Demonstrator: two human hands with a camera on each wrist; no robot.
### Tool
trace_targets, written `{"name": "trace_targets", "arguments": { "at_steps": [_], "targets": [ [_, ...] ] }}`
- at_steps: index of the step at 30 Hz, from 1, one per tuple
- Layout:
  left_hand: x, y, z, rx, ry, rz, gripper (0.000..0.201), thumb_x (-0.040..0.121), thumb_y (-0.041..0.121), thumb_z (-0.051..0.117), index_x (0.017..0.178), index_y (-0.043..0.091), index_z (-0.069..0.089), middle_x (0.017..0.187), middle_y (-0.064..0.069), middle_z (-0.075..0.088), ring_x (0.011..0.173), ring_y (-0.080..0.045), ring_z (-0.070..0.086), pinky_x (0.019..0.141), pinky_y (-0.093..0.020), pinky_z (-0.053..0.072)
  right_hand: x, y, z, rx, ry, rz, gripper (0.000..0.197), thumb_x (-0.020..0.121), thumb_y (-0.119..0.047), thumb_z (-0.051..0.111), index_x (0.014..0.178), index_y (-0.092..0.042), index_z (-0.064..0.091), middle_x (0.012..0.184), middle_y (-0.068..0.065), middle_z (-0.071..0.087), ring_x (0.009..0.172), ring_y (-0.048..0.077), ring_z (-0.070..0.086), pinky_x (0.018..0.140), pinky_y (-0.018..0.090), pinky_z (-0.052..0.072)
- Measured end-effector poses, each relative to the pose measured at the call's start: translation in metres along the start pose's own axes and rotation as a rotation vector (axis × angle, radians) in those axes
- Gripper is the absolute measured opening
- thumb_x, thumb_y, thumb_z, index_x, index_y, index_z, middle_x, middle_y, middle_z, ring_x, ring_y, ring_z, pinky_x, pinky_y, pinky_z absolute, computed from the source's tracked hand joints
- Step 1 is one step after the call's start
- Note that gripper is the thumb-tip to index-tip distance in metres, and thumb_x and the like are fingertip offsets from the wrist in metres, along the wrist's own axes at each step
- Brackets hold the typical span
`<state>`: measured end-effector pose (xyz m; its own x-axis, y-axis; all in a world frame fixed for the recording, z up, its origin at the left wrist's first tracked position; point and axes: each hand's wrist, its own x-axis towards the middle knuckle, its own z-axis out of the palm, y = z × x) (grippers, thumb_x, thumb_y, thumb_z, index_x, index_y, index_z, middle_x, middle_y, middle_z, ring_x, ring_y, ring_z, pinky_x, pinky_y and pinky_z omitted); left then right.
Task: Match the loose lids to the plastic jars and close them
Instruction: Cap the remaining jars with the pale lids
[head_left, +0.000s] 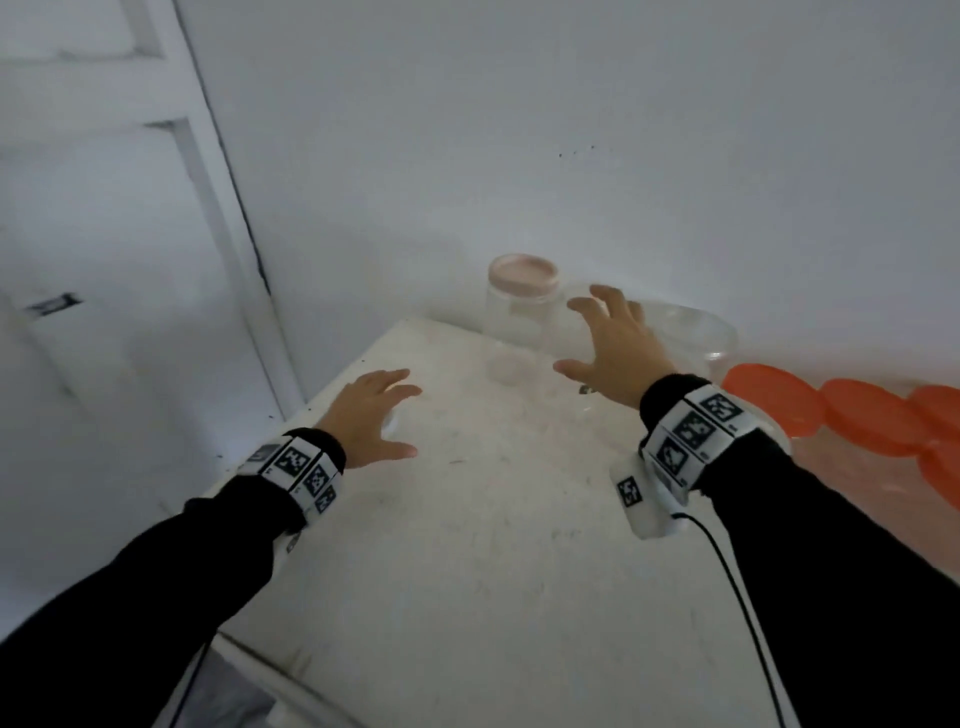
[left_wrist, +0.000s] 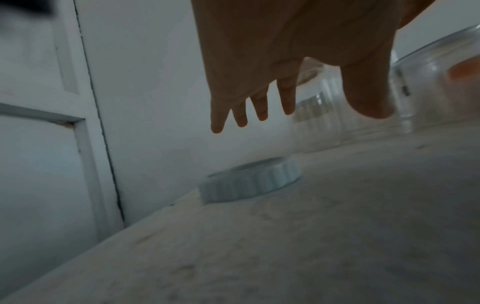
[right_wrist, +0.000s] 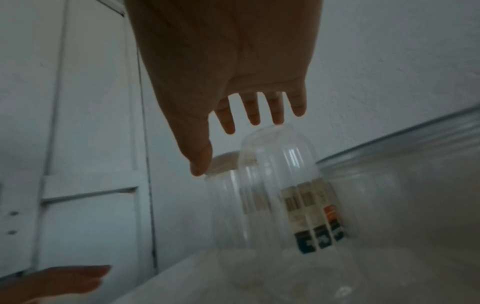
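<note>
A worn white table (head_left: 483, 545) carries faint scuffs and stains. It is pushed into the corner against a plain white wall (head_left: 571, 130) marked with a few small dark specks. To the left stands a white panelled door (head_left: 93, 249), its frame (head_left: 228, 208) running down beside the table's edge.

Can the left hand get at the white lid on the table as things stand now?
Probably yes. The left hand hovers open above the white lid, which lies alone on the table; nothing stands between them, and the jars are further back.
</note>
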<state>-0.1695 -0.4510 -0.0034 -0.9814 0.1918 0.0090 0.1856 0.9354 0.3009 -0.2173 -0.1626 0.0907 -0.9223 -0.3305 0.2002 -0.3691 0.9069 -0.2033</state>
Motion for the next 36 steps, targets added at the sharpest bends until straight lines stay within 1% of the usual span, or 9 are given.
{"name": "trace_targets", "arguments": {
  "at_steps": [3,9,15,18,21,25,29,34,36],
  "targets": [
    [0.011,-0.027,-0.001,0.049,-0.115,-0.072,0.121,0.039,0.085,0.041,0.146,0.031,0.02,0.156,-0.001,0.009,0.142,-0.026,0.009,0.113,-0.051,0.015,0.025,0.001,0.009,-0.044,-0.002,0.091,0.082,0.08,-0.041,0.067,0.145,-0.017,0.024,0.154,0.009,0.009,0.139,0.033,0.012,0.111,0.048,0.019],
    [0.023,-0.061,0.002,0.062,-0.268,-0.092,0.116,0.05,0.07,0.07,0.146,0.033,0.016,0.156,-0.001,0.006,0.142,-0.028,0.009,0.111,-0.055,0.018,0.038,0.003,0.019,-0.064,0.007,0.194,0.08,0.078,-0.044,0.069,0.142,-0.016,0.03,0.155,0.013,0.007,0.14,0.035,0.007,0.114,0.047,0.013],
    [0.028,-0.073,-0.003,0.011,-0.335,-0.074,0.126,0.032,0.079,0.049,0.145,0.031,0.02,0.155,-0.003,0.01,0.141,-0.028,0.011,0.114,-0.046,0.015,0.04,-0.008,0.018,-0.06,0.054,0.163,0.076,0.074,-0.039,0.074,0.13,-0.004,0.036,0.149,0.016,0.02,0.136,0.034,0.02,0.111,0.044,0.025],
    [0.027,-0.069,-0.005,-0.037,-0.336,-0.035,0.119,0.045,0.066,0.068,0.145,0.022,0.022,0.154,-0.006,0.015,0.14,-0.026,0.015,0.113,-0.037,0.015,0.037,-0.016,0.018,-0.154,0.041,0.14,0.082,0.068,-0.038,0.079,0.128,-0.004,0.034,0.142,0.015,0.026,0.125,0.036,0.03,0.099,0.045,0.039],
    [0.029,-0.069,-0.005,-0.077,-0.321,-0.028,0.103,0.063,0.04,0.084,0.144,0.016,0.024,0.152,-0.006,0.019,0.138,-0.026,0.02,0.111,-0.037,0.019,0.03,-0.025,0.015,-0.296,0.021,0.108,0.093,0.064,-0.037,0.082,0.137,-0.016,0.028,0.137,0.015,0.026,0.118,0.036,0.033,0.086,0.043,0.048],
    [0.03,-0.071,-0.007,-0.12,-0.32,-0.027,0.109,0.05,0.048,0.08,0.141,0.016,0.029,0.146,-0.005,0.029,0.132,-0.024,0.029,0.109,-0.04,0.027,0.02,-0.035,0.007,-0.443,-0.046,0.059,0.103,0.061,-0.044,0.082,0.143,-0.037,0.02,0.132,0.013,0.023,0.115,0.032,0.03,0.074,0.037,0.049],
    [0.03,-0.071,-0.007,-0.109,-0.25,-0.014,0.099,0.062,0.038,0.085,0.141,0.018,0.03,0.145,-0.003,0.029,0.131,-0.025,0.027,0.11,-0.04,0.026,0.001,-0.045,0.0,-0.401,-0.019,0.046,0.093,0.059,-0.041,0.084,0.136,-0.03,0.034,0.131,0.013,0.024,0.114,0.031,0.03,0.078,0.038,0.05],
    [0.025,-0.067,-0.015,-0.178,-0.099,0.001,0.093,0.066,0.036,0.083,0.141,0.02,0.03,0.146,-0.002,0.029,0.133,-0.024,0.027,0.111,-0.038,0.023,-0.025,-0.056,0.0,-0.335,0.019,0.053,0.091,0.059,-0.041,0.084,0.131,-0.016,0.034,0.141,0.009,0.025,0.117,0.033,0.037,0.081,0.042,0.047],
    [0.022,-0.067,-0.018,-0.259,-0.053,0.013,0.096,0.063,0.042,0.083,0.141,0.023,0.031,0.145,0.0,0.029,0.132,-0.022,0.028,0.11,-0.038,0.026,-0.032,-0.057,0.003,-0.223,0.034,0.07,0.086,0.062,-0.038,0.082,0.127,-0.009,0.034,0.134,0.007,0.034,0.115,0.03,0.04,0.078,0.037,0.044]
  ]
}}
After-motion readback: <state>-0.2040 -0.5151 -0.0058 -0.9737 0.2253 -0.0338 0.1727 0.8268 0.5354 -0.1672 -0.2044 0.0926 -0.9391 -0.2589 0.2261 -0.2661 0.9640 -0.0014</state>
